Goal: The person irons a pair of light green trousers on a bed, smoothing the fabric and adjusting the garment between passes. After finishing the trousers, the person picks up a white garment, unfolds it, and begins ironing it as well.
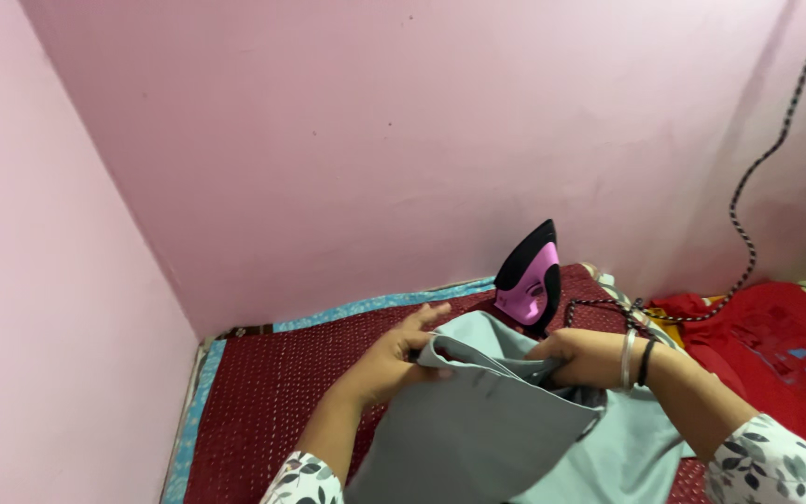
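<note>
The person holds a grey-green garment [487,420] with both hands, low in the middle of the view. The left hand [398,359] is at the upper left edge of the cloth, at about 10 o'clock from the garment's middle. Its fingers [426,322] are partly spread and the thumb presses on a folded edge, so the hand is half closed on the fabric. The right hand [580,357] is at about 2 o'clock from the garment's middle. It is closed into a fist around a bunch of the same cloth, and the cloth hangs down from it. Between the two hands the top edge of the garment stands open like a mouth. On the right wrist there are a silver bangle [627,358] and a thin black band [646,362], just beside each other. Both sleeves have a white cloth with dark flowers.

The garment lies on a dark red dotted mat [272,392] with a light blue border [188,429] at the left and far sides. At 12 o'clock from the hands, near the pink wall [375,140], a pink and black iron [532,277] stands upright on its heel. Its braided black and white cord [757,168] goes up the wall toward 1 o'clock. At 3 o'clock from the hands a red cloth [776,345] lies spread, close to the right forearm.
</note>
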